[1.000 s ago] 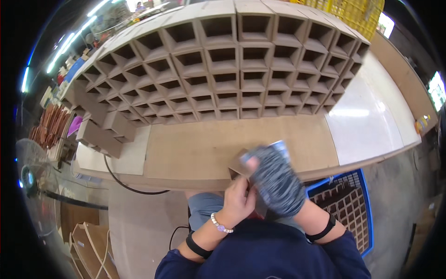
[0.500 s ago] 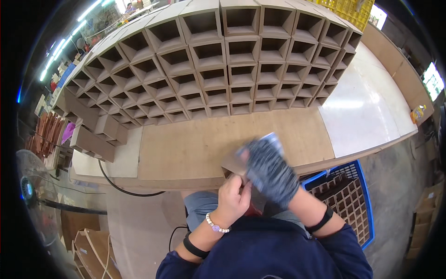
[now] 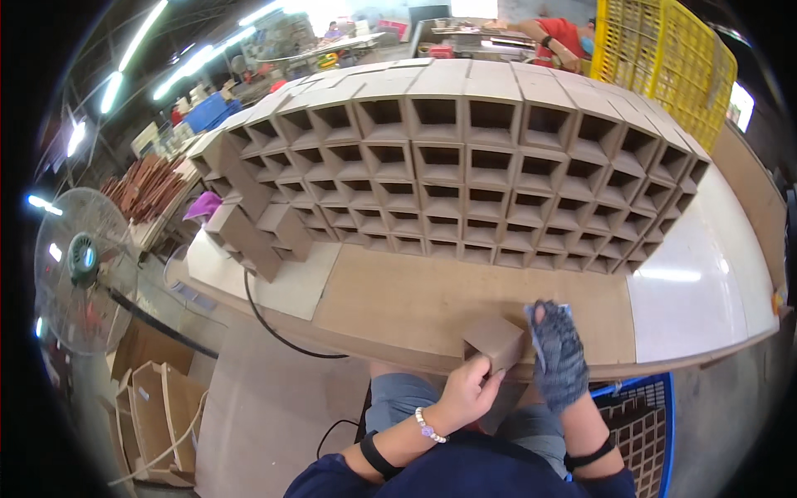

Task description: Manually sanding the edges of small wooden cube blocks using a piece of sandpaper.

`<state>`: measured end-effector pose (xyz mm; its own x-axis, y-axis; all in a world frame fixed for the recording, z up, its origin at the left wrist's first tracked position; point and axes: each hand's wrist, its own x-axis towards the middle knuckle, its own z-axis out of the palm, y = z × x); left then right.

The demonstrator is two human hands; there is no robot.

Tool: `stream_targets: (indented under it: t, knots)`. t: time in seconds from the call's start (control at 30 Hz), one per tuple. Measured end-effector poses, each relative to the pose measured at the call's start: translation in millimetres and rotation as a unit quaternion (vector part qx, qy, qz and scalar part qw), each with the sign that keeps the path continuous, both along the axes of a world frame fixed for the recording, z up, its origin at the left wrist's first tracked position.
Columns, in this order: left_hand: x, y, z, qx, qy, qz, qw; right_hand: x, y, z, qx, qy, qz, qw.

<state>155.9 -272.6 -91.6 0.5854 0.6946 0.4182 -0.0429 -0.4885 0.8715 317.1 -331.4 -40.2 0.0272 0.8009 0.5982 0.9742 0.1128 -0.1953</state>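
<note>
Bench [image 3: 398,290] ahead, left fingers [image 3: 476,371] pinch a box's [image 3: 496,334] near edge, right fingers [image 3: 559,330] a sheet [image 3: 531,320].

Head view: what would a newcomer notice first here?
First, the big gridlike stack of hollow brown boxes along the bench. In front, the bare left hand holds a single box, beside the gray-gloved right hand. Then the bright yellow latticework at the back right.

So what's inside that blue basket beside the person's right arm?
Brown pieces with square openings, laid in rows, show inside the blue basket. The right forearm covers part of its left side, and whatever lies beneath the top pieces can't be seen.
</note>
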Motion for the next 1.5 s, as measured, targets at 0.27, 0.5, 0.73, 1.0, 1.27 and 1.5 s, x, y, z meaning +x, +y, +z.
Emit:
stream_targets:
  t: [0.27,0.5,0.73,1.0,1.27,1.5]
  knots:
    - [-7.5,9.9,12.2,-0.283,-0.074,-0.123,0.948,33.5,-1.7,-30.1,-0.064,-0.064,-0.067,0.994]
    - [-5.2,21.6,32.9,-0.275,-0.094,-0.038,0.956,18.3,-14.4,12.6,0.095,0.106,-0.037,0.989]
    - [7.5,4.8,0.7,0.04,-0.011,0.034,0.999,-26.5,-3.6,13.8,0.028,0.018,0.126,0.991]
    - [8.4,0.1,11.1,0.096,0.06,0.02,0.993,-2.5,-7.5,15.0,-0.021,0.035,0.036,0.999]
    - [8.8,-0.4,14.0,0.113,0.08,-0.003,0.99,30.6,6.1,-32.0,-0.078,-0.038,-0.109,0.99]
    - [12.1,4.0,15.1,0.122,0.059,-0.019,0.991,-9.5,4.5,-7.4,-0.067,0.051,-0.024,0.996]
